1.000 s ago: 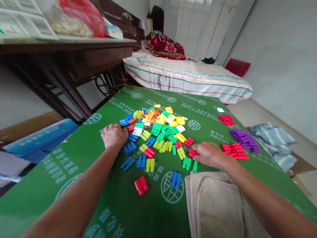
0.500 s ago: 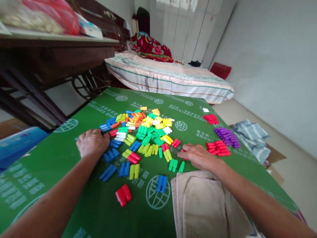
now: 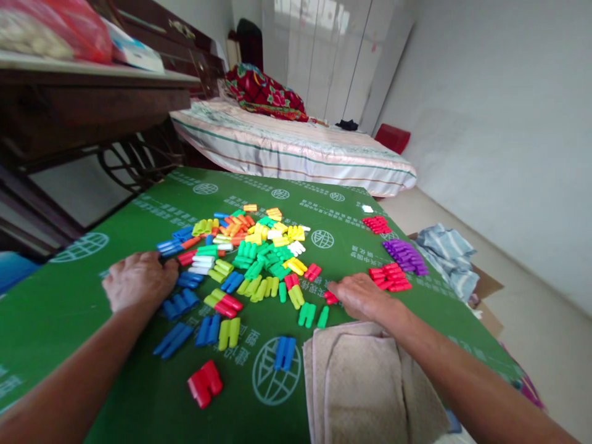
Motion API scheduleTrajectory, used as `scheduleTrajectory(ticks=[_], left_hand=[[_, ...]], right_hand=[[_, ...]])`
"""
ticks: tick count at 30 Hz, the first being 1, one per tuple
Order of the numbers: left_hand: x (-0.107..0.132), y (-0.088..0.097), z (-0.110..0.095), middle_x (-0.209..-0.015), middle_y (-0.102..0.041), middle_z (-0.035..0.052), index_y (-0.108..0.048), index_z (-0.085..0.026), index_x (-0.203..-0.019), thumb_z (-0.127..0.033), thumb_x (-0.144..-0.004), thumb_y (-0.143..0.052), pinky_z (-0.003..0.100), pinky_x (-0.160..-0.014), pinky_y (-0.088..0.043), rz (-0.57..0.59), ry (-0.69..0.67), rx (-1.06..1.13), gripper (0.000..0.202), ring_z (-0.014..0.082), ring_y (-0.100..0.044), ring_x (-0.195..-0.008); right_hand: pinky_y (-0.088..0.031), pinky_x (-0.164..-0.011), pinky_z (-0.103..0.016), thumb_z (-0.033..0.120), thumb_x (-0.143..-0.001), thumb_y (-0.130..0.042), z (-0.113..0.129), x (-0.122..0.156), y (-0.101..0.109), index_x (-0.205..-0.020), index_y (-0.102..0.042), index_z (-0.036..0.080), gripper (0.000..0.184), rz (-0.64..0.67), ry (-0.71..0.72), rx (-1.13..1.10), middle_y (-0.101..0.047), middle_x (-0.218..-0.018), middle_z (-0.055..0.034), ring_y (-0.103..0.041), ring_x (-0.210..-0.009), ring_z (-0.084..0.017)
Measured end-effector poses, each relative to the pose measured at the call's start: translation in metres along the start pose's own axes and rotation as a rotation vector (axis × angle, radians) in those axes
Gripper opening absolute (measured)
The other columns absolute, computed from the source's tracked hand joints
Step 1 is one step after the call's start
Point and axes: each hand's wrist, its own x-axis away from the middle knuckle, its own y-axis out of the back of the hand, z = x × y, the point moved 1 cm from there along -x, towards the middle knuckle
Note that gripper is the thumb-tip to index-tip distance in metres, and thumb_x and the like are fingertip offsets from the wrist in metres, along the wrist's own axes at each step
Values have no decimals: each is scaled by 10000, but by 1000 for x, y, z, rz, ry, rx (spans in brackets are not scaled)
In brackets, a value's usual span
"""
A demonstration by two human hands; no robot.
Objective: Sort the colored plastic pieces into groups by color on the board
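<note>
My left hand [image 3: 141, 280] rests palm down at the left of a spread of coloured plastic tubes, its fingers slightly bent. Beside its fingertips lie blue tubes [image 3: 180, 303], with nothing visible in the hand. My right hand [image 3: 363, 296] has its thumb and fingers closed at a small red tube piece [image 3: 330, 298], partly hidden by the fingers. Left of it are red pieces [image 3: 313, 271] and a red-and-yellow-green joined piece [image 3: 294, 291]. Green tubes [image 3: 307, 315] lie just in front. Green, yellow, orange and white tubes [image 3: 261, 253] are heaped mid-board.
On the right of the green board [image 3: 139, 370] sit red tubes [image 3: 391, 277] and purple tubes [image 3: 405, 256]. A folded beige cloth [image 3: 365, 382] lies under my right forearm. Blue tubes [image 3: 285, 353] and a red pair [image 3: 205, 383] are near me. A bed [image 3: 287, 148] stands beyond.
The whole view has shifted, so the board and its pieces appear further left. A red piece now shows more at my right fingertips. My left hand stays beside the blue tubes.
</note>
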Motion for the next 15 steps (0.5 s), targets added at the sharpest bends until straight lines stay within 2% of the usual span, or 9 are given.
scheduleTrajectory(ticks=[3,7,11,15], left_hand=[[0,0,0,-1284,-480,210,-529,-89,-1203,-506,-801,-210,507,-939,-389,5,7,7,661,397,-412,-1164],[2,1,-1,-1281,-486,206,-540,-102,-1195,-512,-795,-225,501,-937,-393,-3,15,14,654,393,-418,-1160],[4,3,-2,-1294,-479,214,-538,-100,-1202,-510,-791,-230,506,-940,-390,-8,13,25,658,397,-414,-1167],[3,1,-2,-1277,-491,211,-558,-105,-1172,-511,-791,-235,502,-937,-394,-1,12,21,644,394,-422,-1157]], right_hand=[[-444,-665,-287,60,-790,-426,-13,9,-3,-1020,-608,150,307,-37,-25,46,-711,-835,-130,-678,-813,-238],[-431,-624,-268,90,-806,-444,-53,35,-11,-1063,-616,187,324,-32,-196,92,-713,-857,-107,-680,-807,-231],[-447,-661,-305,128,-839,-427,-98,64,-25,-1155,-592,180,360,44,-371,135,-708,-919,-144,-676,-848,-253],[-470,-688,-347,193,-895,-397,-124,77,-42,-1162,-589,175,329,47,-437,153,-703,-946,-172,-676,-877,-282]])
